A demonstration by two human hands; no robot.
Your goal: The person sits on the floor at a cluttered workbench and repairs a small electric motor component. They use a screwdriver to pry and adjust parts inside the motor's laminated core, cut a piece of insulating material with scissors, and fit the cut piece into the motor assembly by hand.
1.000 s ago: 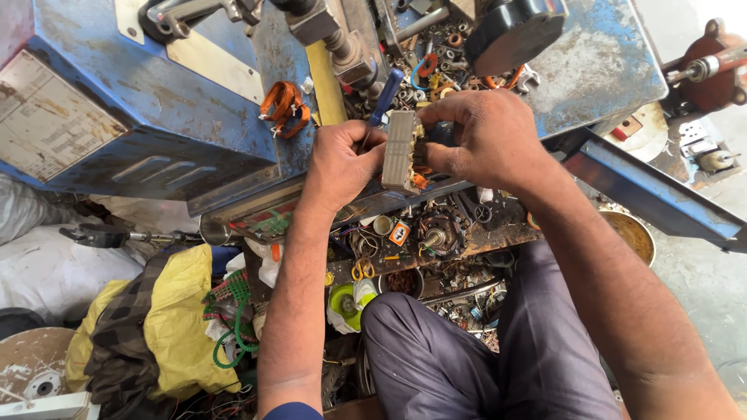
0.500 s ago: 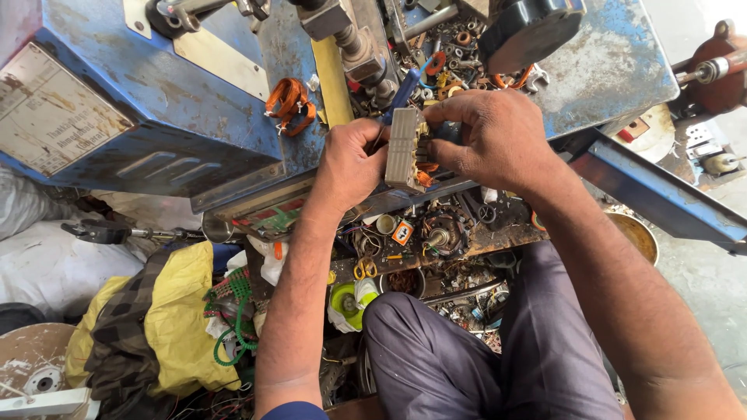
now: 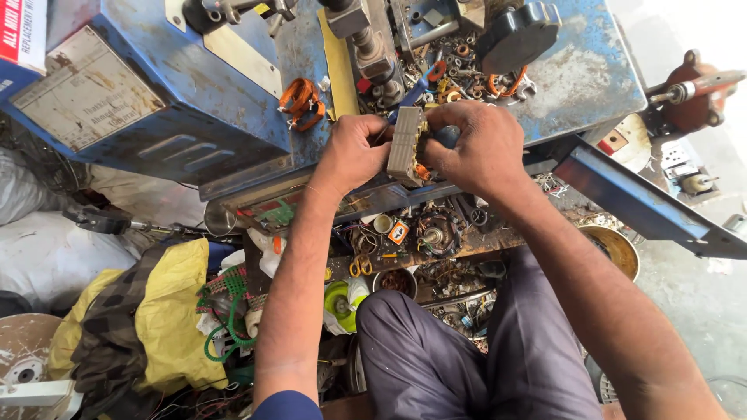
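Note:
Both hands meet over the front edge of a worn blue machine (image 3: pixel 194 85). My left hand (image 3: pixel 352 152) grips the left side of a grey laminated metal core block (image 3: pixel 405 144) with orange windings showing at its lower edge. My right hand (image 3: pixel 473 144) closes around the block's right side and a dark blue rounded handle (image 3: pixel 447 137). The block is held upright between the two hands, above a shelf of parts.
An orange coil (image 3: pixel 299 103) lies on the machine top, with nuts and washers (image 3: pixel 455 66) and a black knob (image 3: pixel 517 35) beyond. Below are a cluttered parts shelf (image 3: pixel 424 233), yellow cloth (image 3: pixel 167 311), a green-and-white reel (image 3: pixel 342 303) and a brass bowl (image 3: pixel 615 249).
Both hands with the core block have stayed together at the machine's front edge; the view has shifted slightly, and the grip looks the same.

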